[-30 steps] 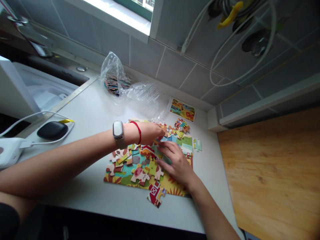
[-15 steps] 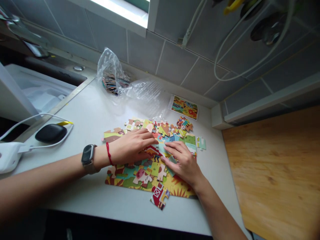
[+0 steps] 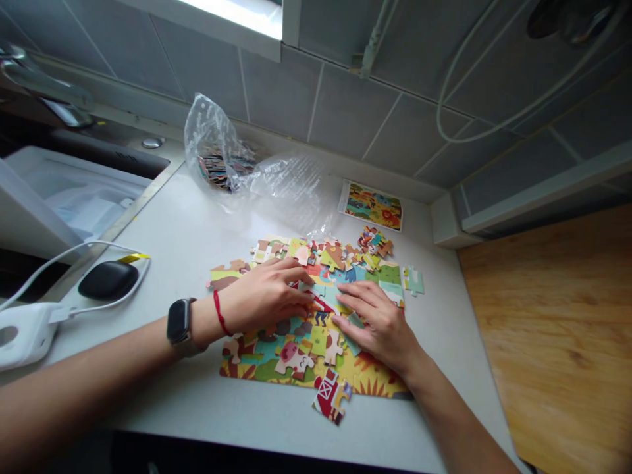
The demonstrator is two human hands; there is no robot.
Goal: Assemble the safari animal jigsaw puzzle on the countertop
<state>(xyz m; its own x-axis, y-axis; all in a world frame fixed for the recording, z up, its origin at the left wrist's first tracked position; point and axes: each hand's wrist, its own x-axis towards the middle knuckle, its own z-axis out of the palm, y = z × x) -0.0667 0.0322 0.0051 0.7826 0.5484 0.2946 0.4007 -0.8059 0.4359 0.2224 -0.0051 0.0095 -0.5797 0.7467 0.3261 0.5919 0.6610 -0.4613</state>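
A colourful jigsaw puzzle (image 3: 257, 368) lies on the white counter, with loose pieces on top and along its far edge. My left hand (image 3: 274, 289), with a watch and red string at the wrist, rests palm down on its left-middle part, fingers stretched. On the right-middle part lies my right hand (image 3: 378, 316), fingers extended and slightly apart. Between the fingertips a red roof piece (image 3: 322, 303) shows. A barn piece (image 3: 332, 395) overlaps the near edge, and a cow piece (image 3: 295, 361) sits on the puzzle. To the right lies a pale green piece (image 3: 413, 280).
Behind the puzzle are a clear plastic bag (image 3: 212, 138) of pieces and a picture card (image 3: 374, 205). A black case (image 3: 108, 280) and white charger (image 3: 24, 336) with cable lie left, near the sink (image 3: 162, 155). A wooden board (image 3: 557, 329) is at right.
The view has shifted slightly, so the counter things appear a little displaced. Both hands stay on the puzzle in nearly the same places.
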